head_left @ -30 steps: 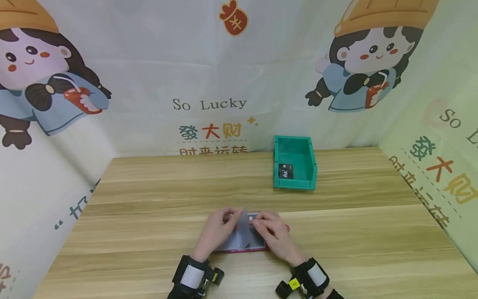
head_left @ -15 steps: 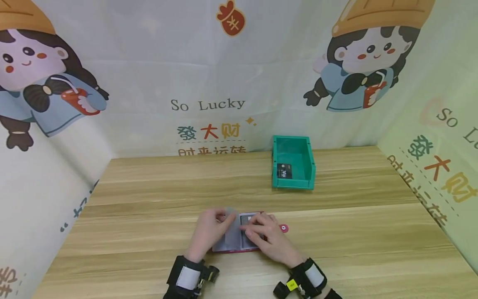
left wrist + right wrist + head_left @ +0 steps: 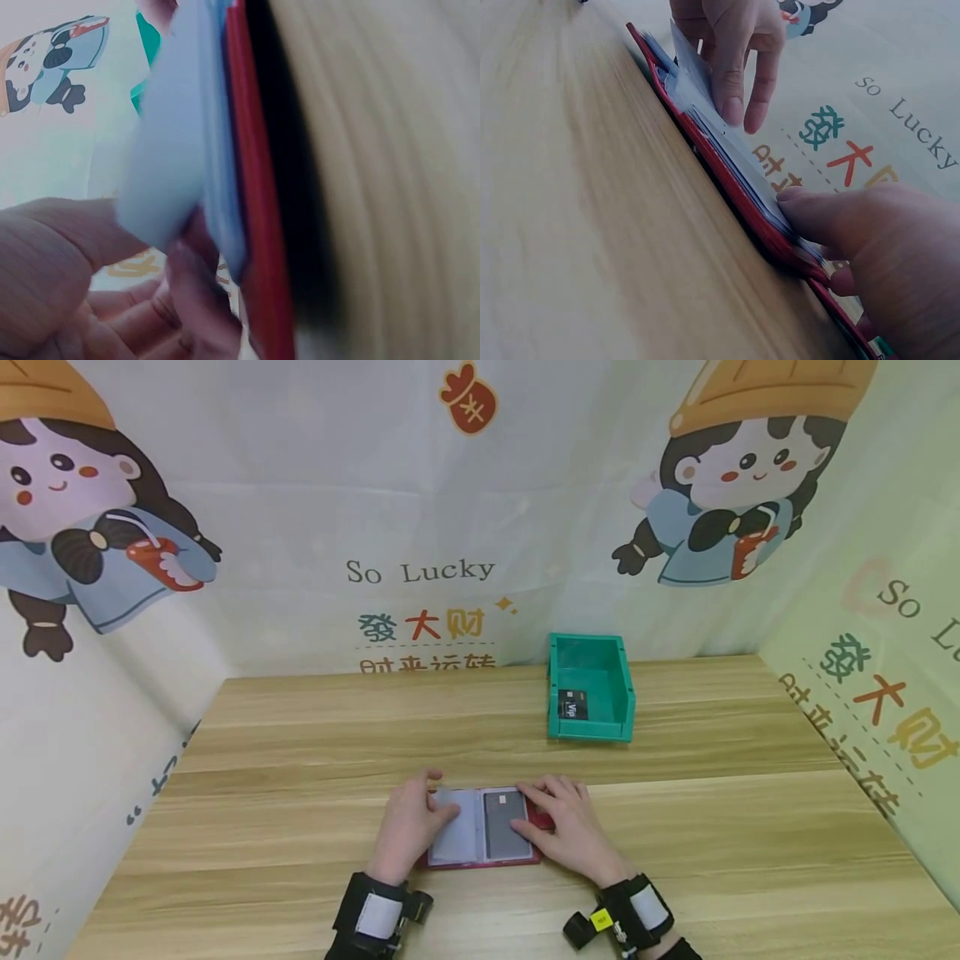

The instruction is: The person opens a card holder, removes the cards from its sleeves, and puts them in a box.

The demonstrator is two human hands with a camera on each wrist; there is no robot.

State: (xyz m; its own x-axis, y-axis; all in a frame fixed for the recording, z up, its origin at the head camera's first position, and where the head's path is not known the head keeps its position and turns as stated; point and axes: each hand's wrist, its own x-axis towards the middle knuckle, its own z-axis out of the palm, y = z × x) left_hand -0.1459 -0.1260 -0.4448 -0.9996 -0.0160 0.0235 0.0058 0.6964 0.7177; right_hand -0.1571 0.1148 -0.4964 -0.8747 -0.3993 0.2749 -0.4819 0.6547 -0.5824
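A red card holder [image 3: 477, 864] lies spread open on the wooden table, its clear sleeve pages [image 3: 459, 839] showing. Under the right-hand sleeve sits a grey card [image 3: 504, 835] with a small light square near its top. My left hand [image 3: 408, 827] pinches a lifted sleeve page at the left side, thumb on one face and fingers behind it in the left wrist view. At the other side, my right hand [image 3: 570, 831] grips the holder's right edge; its thumb [image 3: 810, 210] lies on the pages. The red closing strap [image 3: 542, 817] is partly covered by that hand.
Behind the holder, a green bin [image 3: 592, 727] stands near the back wall, with a black "Vip" card [image 3: 573, 705] inside it. The wooden table [image 3: 315, 760] meets printed cloth walls at the back and sides.
The sleeve page that stood up between the hands has turned over to the left. My left hand has moved left with it; my right hand has drawn back right, uncovering the grey card.
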